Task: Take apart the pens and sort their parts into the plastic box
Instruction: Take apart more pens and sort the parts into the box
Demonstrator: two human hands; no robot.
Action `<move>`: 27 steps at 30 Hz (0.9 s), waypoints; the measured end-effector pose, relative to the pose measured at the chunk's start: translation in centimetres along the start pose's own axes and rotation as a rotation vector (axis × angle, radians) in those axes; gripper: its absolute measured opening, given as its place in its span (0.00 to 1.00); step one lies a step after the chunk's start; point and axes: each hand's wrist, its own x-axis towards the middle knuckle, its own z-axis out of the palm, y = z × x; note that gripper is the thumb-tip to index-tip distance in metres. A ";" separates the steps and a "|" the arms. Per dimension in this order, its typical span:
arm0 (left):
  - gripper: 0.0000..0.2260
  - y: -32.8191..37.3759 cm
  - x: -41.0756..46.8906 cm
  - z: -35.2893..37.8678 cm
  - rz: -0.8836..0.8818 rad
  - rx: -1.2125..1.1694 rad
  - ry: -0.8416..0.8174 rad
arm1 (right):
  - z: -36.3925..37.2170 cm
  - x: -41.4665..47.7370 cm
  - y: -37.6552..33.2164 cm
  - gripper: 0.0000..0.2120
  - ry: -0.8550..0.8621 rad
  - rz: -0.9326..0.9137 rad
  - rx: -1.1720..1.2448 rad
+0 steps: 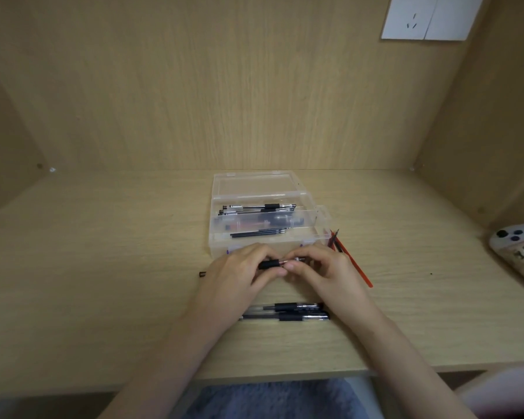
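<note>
Two hands, left (239, 276) and right (321, 267), pinching one pen (273, 264) before box (266, 237). Two pens (288, 313) near desk (103, 267) front edge. Wide room left.

A clear plastic box (270, 225) sits open on the desk, its lid tipped back, pens and dark refills lying lengthwise inside. One black-gripped pen (280, 263) is held level just before it; two whole pens (291, 313) lie side by side nearer the desk edge.
</note>
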 end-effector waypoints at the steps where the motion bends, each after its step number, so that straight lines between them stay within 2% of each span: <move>1: 0.17 0.0 0.0 0.1 0.009 0.029 0.026 | 0.0 0.0 -0.1 0.04 -0.004 -0.010 -0.001; 7: 0.15 0.0 -0.3 0.2 0.047 0.128 0.097 | 0.3 -0.1 -0.5 0.11 -0.018 -0.078 0.008; 11: 0.18 -0.5 -0.5 -0.2 0.000 0.164 0.087 | 0.1 -0.2 -0.4 0.07 0.014 -0.071 -0.001; 15: 0.17 -1.5 -0.7 -1.6 -0.087 0.129 0.182 | -0.7 -0.2 0.3 0.06 0.113 0.015 0.081; 18: 0.14 -0.9 -1.0 -1.6 -0.088 0.132 0.159 | -0.4 -0.1 0.5 0.03 -0.007 -0.027 -0.132; 20: 0.13 -0.6 -1.0 -1.3 -0.113 0.109 0.139 | 0.0 -0.1 0.7 0.05 -0.063 -0.089 -0.271; 24: 0.10 -0.6 -1.1 -1.1 -0.104 0.062 0.044 | 0.0 0.0 0.9 0.09 -0.043 -0.097 -0.286; 27: 0.07 -0.7 -1.0 -0.9 -0.083 0.033 0.011 | -0.1 -0.1 0.4 0.12 -0.011 -0.100 -0.208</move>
